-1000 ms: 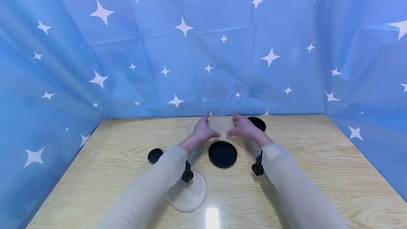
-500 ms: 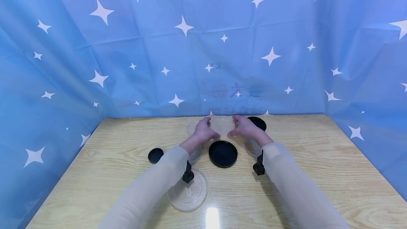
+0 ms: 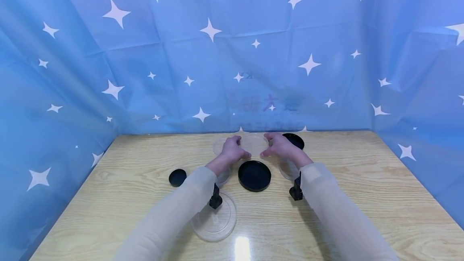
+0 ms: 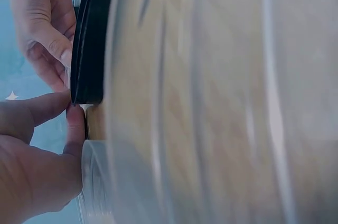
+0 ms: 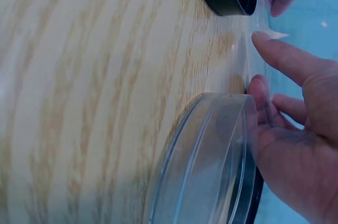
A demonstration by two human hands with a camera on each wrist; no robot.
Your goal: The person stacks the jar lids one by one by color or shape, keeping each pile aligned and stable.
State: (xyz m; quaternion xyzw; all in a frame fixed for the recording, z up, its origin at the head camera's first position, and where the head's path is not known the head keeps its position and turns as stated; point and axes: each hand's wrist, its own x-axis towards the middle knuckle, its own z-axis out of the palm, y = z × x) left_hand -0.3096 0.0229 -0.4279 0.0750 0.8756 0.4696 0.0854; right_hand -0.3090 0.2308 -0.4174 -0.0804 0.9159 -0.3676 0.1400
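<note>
Clear disc (image 3: 255, 144): round, colourless and see-through, its rim a faint pale line, its depth too indistinct to read. It is toward the far edge of the table (image 3: 366, 168), directly beyond the middle black dish (image 3: 254, 176). My left hand (image 3: 232, 150) and right hand (image 3: 282, 147) hold opposite sides, fingers and thumbs curved around its rim.
</note>
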